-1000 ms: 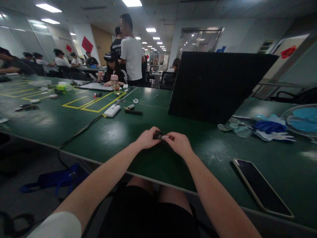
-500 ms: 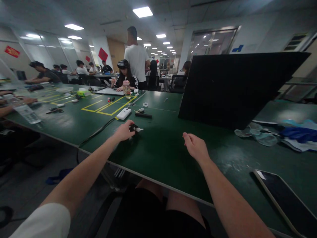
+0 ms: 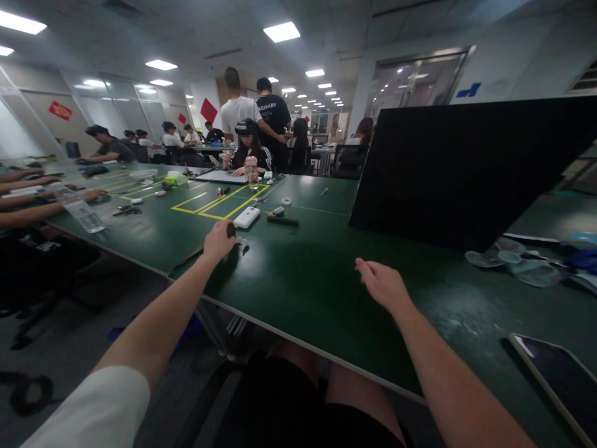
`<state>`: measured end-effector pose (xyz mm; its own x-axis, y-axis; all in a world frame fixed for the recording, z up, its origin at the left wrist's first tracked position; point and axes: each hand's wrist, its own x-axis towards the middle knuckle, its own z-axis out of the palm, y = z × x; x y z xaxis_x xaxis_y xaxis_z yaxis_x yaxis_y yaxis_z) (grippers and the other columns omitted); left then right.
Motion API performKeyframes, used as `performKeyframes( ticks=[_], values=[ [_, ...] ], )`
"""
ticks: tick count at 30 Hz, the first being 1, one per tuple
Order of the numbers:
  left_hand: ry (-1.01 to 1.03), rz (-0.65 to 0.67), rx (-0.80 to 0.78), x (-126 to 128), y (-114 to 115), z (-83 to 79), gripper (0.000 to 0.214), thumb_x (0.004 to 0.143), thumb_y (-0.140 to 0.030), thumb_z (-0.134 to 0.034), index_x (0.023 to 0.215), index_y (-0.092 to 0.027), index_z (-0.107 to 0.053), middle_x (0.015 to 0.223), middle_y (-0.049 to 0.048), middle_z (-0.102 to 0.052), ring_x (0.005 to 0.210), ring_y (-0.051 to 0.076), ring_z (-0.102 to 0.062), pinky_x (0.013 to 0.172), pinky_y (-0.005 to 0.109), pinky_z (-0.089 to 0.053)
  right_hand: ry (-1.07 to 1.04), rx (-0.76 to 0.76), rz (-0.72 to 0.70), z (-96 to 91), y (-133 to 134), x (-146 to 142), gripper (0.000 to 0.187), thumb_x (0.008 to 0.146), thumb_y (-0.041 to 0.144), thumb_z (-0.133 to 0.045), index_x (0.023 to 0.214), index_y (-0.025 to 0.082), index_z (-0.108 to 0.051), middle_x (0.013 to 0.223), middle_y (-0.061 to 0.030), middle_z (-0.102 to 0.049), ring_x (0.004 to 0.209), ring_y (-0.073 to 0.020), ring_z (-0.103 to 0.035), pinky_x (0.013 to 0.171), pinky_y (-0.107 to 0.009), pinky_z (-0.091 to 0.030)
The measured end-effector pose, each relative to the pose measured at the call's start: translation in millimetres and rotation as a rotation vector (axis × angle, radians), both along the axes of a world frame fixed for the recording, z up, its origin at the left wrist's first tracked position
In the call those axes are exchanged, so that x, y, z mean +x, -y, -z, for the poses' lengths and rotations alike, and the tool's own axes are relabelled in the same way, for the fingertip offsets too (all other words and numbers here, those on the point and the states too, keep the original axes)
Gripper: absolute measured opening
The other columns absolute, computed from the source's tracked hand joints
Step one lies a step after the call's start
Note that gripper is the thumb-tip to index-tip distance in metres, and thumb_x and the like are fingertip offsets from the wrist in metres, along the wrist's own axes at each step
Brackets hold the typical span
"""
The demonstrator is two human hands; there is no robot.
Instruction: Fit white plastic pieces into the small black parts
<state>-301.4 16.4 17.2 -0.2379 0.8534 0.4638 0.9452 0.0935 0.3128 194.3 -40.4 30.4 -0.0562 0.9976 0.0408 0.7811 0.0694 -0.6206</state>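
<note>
My left hand (image 3: pixel 219 241) is closed at the near left of the green table (image 3: pixel 298 280), with a small black object (image 3: pixel 231 230) at its fingertips. Most of that object is hidden by the fingers. Just right of the hand is a small clear and dark piece (image 3: pixel 244 246), too blurred to name. A white box-like device (image 3: pixel 247 217) lies beyond the left hand, with a black bar (image 3: pixel 282 221) to its right. My right hand (image 3: pixel 383 285) hovers over the table's right part, fingers curled and thumb pressed to them; whatever they hold, if anything, is hidden.
A large black panel (image 3: pixel 457 174) stands at the right. Clear plastic pieces (image 3: pixel 522 261) and a phone (image 3: pixel 555 367) lie on the right side. A bottle (image 3: pixel 81 208) stands at the left, near other people's arms. Yellow tape (image 3: pixel 224 214) marks the table further back.
My left hand has drawn back to the left, and the white-tipped part no longer shows in it. A small piece is now visible beside it. The right hand keeps its closed shape.
</note>
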Motion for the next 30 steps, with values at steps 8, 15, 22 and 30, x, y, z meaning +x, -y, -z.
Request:
performKeyframes(
  ticks=[8,15,22,30],
  values=[
    [0.354,0.007,-0.170,41.3,-45.7,21.2,0.057,0.091,-0.048,-0.058,0.138,-0.018,-0.045,0.128,0.0166,-0.068,0.119,0.029,-0.066,0.099,0.039,-0.051,-0.024,0.004,-0.014,0.6,3.9,0.9,0.061,0.098,0.071,-0.034,0.096,0.022,-0.070,0.076,-0.0046,-0.067,0.067,-0.0204,-0.061,0.059,-0.032,-0.043],
    [0.240,0.129,-0.254,115.6,-55.9,34.8,0.060,0.094,-0.052,-0.053,0.139,-0.016,-0.041,0.127,0.0219,-0.068,0.113,0.035,-0.069,0.093,0.044,-0.053,-0.055,0.062,-0.076,-4.7,18.5,-6.9,0.064,0.097,0.074,-0.032,0.077,0.022,-0.063,0.071,-0.0019,-0.063,0.062,-0.0166,-0.057,0.061,-0.031,-0.044],
    [0.173,0.618,-0.312,278.0,1.9,20.3,0.055,0.098,-0.042,-0.049,0.144,-0.015,-0.034,0.123,0.0220,-0.069,0.105,0.031,-0.072,0.091,0.041,-0.053,-0.157,0.214,0.130,-10.1,20.0,-3.3,0.067,0.097,0.076,-0.029,0.074,0.022,-0.061,0.065,-0.0019,-0.059,0.057,-0.0163,-0.053,0.058,-0.031,-0.042],
    [0.130,0.920,-0.371,362.0,60.3,6.5,0.060,0.098,-0.042,-0.047,0.149,-0.016,-0.031,0.128,0.0220,-0.067,0.108,0.033,-0.071,0.089,0.044,-0.055,-0.203,0.344,0.288,-11.7,17.4,3.8,0.072,0.097,0.076,-0.026,0.075,0.021,-0.066,0.071,-0.0067,-0.067,0.066,-0.0201,-0.062,0.062,-0.032,-0.044]
  ],
)
